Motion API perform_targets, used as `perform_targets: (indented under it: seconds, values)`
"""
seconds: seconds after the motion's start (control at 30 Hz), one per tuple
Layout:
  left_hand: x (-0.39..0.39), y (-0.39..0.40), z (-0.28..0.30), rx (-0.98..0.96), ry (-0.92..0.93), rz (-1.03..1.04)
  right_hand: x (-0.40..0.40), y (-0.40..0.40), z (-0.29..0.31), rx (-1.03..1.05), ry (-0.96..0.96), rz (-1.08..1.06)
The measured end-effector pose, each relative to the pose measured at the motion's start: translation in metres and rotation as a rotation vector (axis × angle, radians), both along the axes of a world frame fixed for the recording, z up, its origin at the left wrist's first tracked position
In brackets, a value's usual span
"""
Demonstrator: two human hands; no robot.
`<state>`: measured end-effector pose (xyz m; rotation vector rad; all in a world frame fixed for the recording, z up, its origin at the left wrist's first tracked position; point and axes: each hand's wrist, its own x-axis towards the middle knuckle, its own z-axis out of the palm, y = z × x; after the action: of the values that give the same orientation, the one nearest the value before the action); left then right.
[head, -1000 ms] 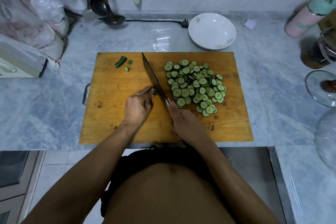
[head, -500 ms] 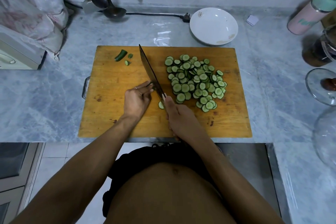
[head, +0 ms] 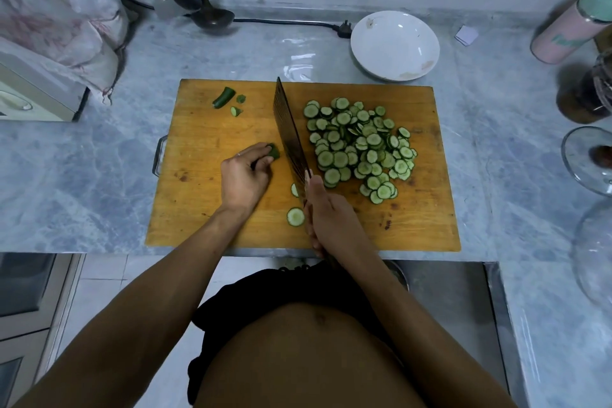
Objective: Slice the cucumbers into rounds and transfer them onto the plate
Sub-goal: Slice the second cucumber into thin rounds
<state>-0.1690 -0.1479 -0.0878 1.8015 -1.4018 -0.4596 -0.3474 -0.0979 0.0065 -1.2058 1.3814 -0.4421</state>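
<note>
Grey marble counter (head: 99, 156) fills the view, wooden cutting board (head: 205, 209) flat against its front edge. White plate (head: 394, 45) sits just past the board's far right corner, no cucumber in it. Heap of cucumber rounds (head: 359, 147) covers the board's right half. Knife (head: 288, 136) stands across the middle, right hand (head: 331, 219) wrapped round its handle. Left hand (head: 244, 175) pinches a cucumber stub (head: 273, 152) beside the blade. 2 loose rounds (head: 295, 217) lie near the front edge; cucumber ends (head: 224, 97) sit at the far left corner.

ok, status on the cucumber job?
Left hand pinches cucumber stub; right hand grips knife. Rounds piled on board. Plate bare, path unobstructed.
</note>
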Motion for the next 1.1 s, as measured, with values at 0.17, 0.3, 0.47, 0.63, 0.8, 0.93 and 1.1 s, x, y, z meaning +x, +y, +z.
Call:
perform_targets:
  seconds: [0.17, 0.3, 0.47, 0.63, 0.8, 0.93, 1.1]
  values:
    - [0.003, 0.026, -0.002, -0.012, 0.061, 0.157, 0.0, 0.014, -0.002, 0.111, -0.102, -0.051]
    - [0.0, 0.041, -0.005, -0.004, 0.114, 0.254, 0.0, 0.025, -0.006, 0.169, -0.126, 0.005]
    - [-0.007, 0.049, -0.005, 0.015, 0.141, 0.285, -0.003, 0.029, -0.019, 0.138, -0.058, 0.079]
    - [-0.014, 0.057, -0.004, -0.012, 0.115, 0.249, -0.023, 0.015, -0.023, 0.135, -0.002, 0.053]
    - [-0.018, 0.056, -0.006, -0.031, 0.093, 0.2, -0.049, -0.021, -0.022, 0.063, 0.13, 0.056]
    - [-0.025, 0.05, -0.011, -0.046, 0.021, 0.068, -0.056, -0.04, -0.018, 0.078, 0.123, 0.027]
    - [-0.034, 0.033, -0.014, -0.064, -0.007, 0.011, -0.045, -0.025, -0.017, -0.039, 0.152, 0.125]
